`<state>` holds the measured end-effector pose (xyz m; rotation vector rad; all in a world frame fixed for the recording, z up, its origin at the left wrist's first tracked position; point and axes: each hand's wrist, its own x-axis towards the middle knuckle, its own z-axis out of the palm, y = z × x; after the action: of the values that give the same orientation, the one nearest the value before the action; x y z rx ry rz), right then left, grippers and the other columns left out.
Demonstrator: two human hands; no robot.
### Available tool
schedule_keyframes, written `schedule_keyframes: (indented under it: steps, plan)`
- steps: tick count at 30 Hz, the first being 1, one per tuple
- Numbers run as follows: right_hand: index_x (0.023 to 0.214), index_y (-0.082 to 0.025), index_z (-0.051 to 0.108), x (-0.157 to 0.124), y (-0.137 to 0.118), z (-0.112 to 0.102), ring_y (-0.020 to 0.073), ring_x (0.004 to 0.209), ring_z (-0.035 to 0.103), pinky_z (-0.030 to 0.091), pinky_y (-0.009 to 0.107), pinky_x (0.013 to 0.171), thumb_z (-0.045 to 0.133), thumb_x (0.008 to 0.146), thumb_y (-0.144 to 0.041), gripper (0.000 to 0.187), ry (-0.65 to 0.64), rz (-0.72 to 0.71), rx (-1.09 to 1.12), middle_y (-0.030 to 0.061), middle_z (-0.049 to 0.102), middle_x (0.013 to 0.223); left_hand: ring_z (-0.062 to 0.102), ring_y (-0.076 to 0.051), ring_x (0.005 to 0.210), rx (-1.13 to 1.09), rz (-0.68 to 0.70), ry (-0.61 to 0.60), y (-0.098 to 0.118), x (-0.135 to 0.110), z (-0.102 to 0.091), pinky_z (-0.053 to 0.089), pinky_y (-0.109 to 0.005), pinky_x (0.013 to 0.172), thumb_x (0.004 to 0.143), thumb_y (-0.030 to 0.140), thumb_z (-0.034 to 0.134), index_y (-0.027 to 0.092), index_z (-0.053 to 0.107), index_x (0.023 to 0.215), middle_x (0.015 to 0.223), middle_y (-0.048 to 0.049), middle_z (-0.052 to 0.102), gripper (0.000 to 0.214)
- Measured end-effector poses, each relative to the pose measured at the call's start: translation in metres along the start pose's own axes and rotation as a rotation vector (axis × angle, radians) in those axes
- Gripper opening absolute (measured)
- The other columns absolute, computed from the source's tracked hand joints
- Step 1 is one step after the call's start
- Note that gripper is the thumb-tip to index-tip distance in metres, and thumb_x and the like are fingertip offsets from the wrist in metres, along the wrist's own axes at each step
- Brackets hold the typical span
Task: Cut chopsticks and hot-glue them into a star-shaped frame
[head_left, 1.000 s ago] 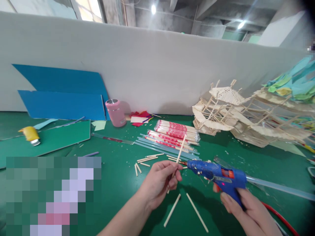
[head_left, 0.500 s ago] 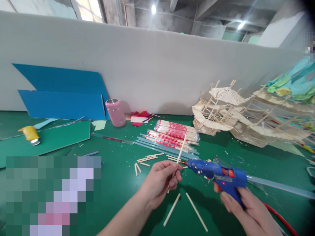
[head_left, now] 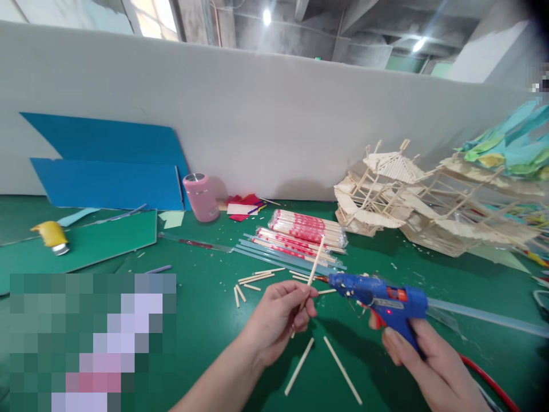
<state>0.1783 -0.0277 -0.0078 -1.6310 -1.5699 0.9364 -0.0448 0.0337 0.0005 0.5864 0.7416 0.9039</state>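
My left hand (head_left: 278, 319) pinches a thin wooden stick (head_left: 315, 261) that points up and to the right. My right hand (head_left: 422, 360) grips the handle of a blue hot glue gun (head_left: 381, 297). The gun's nozzle touches the stick just above my left fingers. A clear glue rod (head_left: 480, 320) juts out of the gun's back, and a red cord (head_left: 489, 380) trails off to the lower right. On the green mat below my hands two loose sticks (head_left: 323, 366) lie in a V.
Packs of chopsticks (head_left: 306, 229) and short cut sticks (head_left: 257, 278) lie behind my hands. A stick-built model (head_left: 412, 200) fills the right side. A pink cup (head_left: 201, 196), blue boards (head_left: 107, 166) and a yellow object (head_left: 54, 234) are at the left by the white wall.
The glue gun has shifted slightly up and to the right, its nozzle staying at the stick. My left hand and the stick have held still.
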Motion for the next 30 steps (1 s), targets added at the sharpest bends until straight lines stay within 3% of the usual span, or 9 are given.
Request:
schedule_keyframes:
  steps: [6, 9, 12, 15, 18, 22, 25, 28, 30]
  plan:
    - [0.096, -0.023, 0.051, 0.012, -0.011, -0.002, 0.0110, 0.051, 0.043, 0.039, 0.022, 0.049, 0.047, 0.081, -0.040, 0.023, 0.039, 0.080, 0.519, -0.0029, 0.049, 0.055, 0.032, -0.002, 0.037, 0.002, 0.000, 0.004, -0.001, 0.001, 0.000, 0.016, -0.020, 0.041, 0.073, 0.024, 0.057, 0.011, 0.058, 0.072, 0.052, 0.0002, 0.053, 0.014]
    - [0.089, -0.022, 0.054, 0.019, -0.001, -0.018, 0.0112, 0.050, 0.045, 0.040, 0.021, 0.047, 0.055, 0.075, -0.039, 0.022, 0.045, 0.163, 0.563, -0.0028, 0.051, 0.054, 0.032, -0.002, 0.037, 0.010, 0.002, 0.016, 0.000, 0.002, -0.001, 0.017, -0.020, 0.041, 0.072, 0.026, 0.058, 0.011, 0.058, 0.071, 0.052, 0.0007, 0.053, 0.015]
    - [0.091, -0.021, 0.056, 0.028, 0.019, -0.044, 0.0175, 0.065, 0.056, 0.046, 0.026, 0.058, 0.058, 0.071, -0.042, 0.029, 0.131, 0.227, 0.378, 0.0035, 0.061, 0.074, 0.032, -0.002, 0.038, 0.041, 0.013, 0.041, 0.001, 0.002, -0.002, 0.017, -0.020, 0.041, 0.072, 0.027, 0.058, 0.012, 0.058, 0.072, 0.053, 0.0009, 0.053, 0.016]
    - [0.098, -0.017, 0.056, 0.038, 0.043, -0.070, 0.0208, 0.076, 0.057, 0.044, 0.028, 0.065, 0.050, 0.074, -0.046, 0.038, 0.215, 0.190, -0.124, 0.0086, 0.062, 0.089, 0.033, -0.002, 0.038, 0.080, 0.035, 0.056, 0.003, 0.002, -0.003, 0.018, -0.019, 0.041, 0.072, 0.027, 0.058, 0.012, 0.058, 0.074, 0.054, 0.0007, 0.054, 0.015]
    - [0.103, -0.010, 0.054, 0.047, 0.065, -0.086, 0.0243, 0.078, 0.059, 0.042, 0.029, 0.065, 0.039, 0.077, -0.050, 0.051, 0.286, 0.236, -0.571, 0.0138, 0.063, 0.087, 0.034, -0.002, 0.038, 0.104, 0.042, 0.064, 0.003, 0.002, -0.004, 0.018, -0.020, 0.041, 0.073, 0.026, 0.057, 0.012, 0.057, 0.075, 0.055, 0.0005, 0.054, 0.014]
    - [0.097, -0.006, 0.057, 0.051, 0.088, -0.092, 0.0270, 0.075, 0.060, 0.042, 0.032, 0.061, 0.036, 0.077, -0.052, 0.054, 0.303, 0.269, -0.695, 0.0179, 0.063, 0.084, 0.035, -0.003, 0.038, 0.136, 0.048, 0.066, 0.003, 0.002, -0.003, 0.018, -0.020, 0.040, 0.073, 0.026, 0.057, 0.012, 0.056, 0.073, 0.055, 0.0002, 0.055, 0.014]
    - [0.095, -0.007, 0.058, 0.051, 0.091, -0.092, 0.0292, 0.081, 0.058, 0.041, 0.034, 0.063, 0.038, 0.077, -0.050, 0.051, 0.339, 0.250, -0.773, 0.0200, 0.061, 0.087, 0.035, -0.003, 0.039, 0.161, 0.057, 0.069, 0.003, 0.002, -0.002, 0.019, -0.020, 0.040, 0.072, 0.028, 0.058, 0.012, 0.056, 0.072, 0.055, 0.0002, 0.055, 0.015]
    - [0.102, -0.009, 0.054, 0.043, 0.072, -0.081, 0.0306, 0.090, 0.053, 0.039, 0.037, 0.069, 0.042, 0.077, -0.048, 0.048, 0.461, 0.176, -0.847, 0.0206, 0.056, 0.096, 0.035, -0.003, 0.039, 0.194, 0.062, 0.081, 0.003, 0.002, -0.001, 0.019, -0.020, 0.041, 0.071, 0.029, 0.058, 0.012, 0.056, 0.071, 0.055, 0.0001, 0.056, 0.017]
    - [0.102, -0.014, 0.051, 0.032, 0.049, -0.059, 0.0244, 0.081, 0.055, 0.041, 0.034, 0.067, 0.045, 0.078, -0.045, 0.040, 0.503, 0.029, -0.810, 0.0125, 0.058, 0.090, 0.035, -0.003, 0.038, 0.221, 0.066, 0.093, 0.002, 0.002, -0.001, 0.019, -0.020, 0.041, 0.071, 0.029, 0.058, 0.012, 0.056, 0.071, 0.055, 0.0001, 0.056, 0.017]
